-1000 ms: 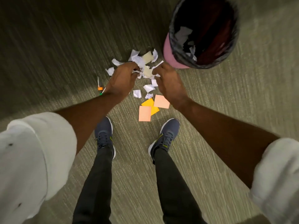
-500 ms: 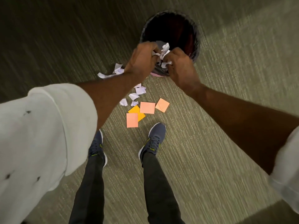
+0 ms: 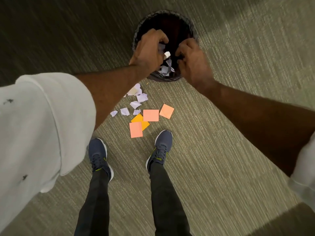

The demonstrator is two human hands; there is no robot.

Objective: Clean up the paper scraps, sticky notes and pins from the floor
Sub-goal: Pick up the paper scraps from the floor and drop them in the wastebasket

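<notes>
Both my hands are over the open trash bin [image 3: 193,32], which has a black liner. My left hand [image 3: 147,52] has its fingers curled round a few white paper scraps [image 3: 161,48], with a cream piece at its fingertips. My right hand [image 3: 193,65] hangs with loosely curled fingers and nothing visible in it. Loose scraps [image 3: 166,68] lie or fall inside the bin between the hands. Several white scraps [image 3: 136,104] remain on the carpet below the bin. Beside them lie pink sticky notes [image 3: 150,115], an orange one [image 3: 166,111] and a yellow one [image 3: 142,122]. No pins are visible.
My two dark blue shoes [image 3: 100,157] [image 3: 161,149] stand on the striped grey-green carpet just below the sticky notes. My left arm and white sleeve [image 3: 42,125] cover the floor to the left of the scraps.
Both hands lifted a bunch of scraps from the floor pile and carried it over the bin. My right hand has let go, and scraps now drop into the bin.
</notes>
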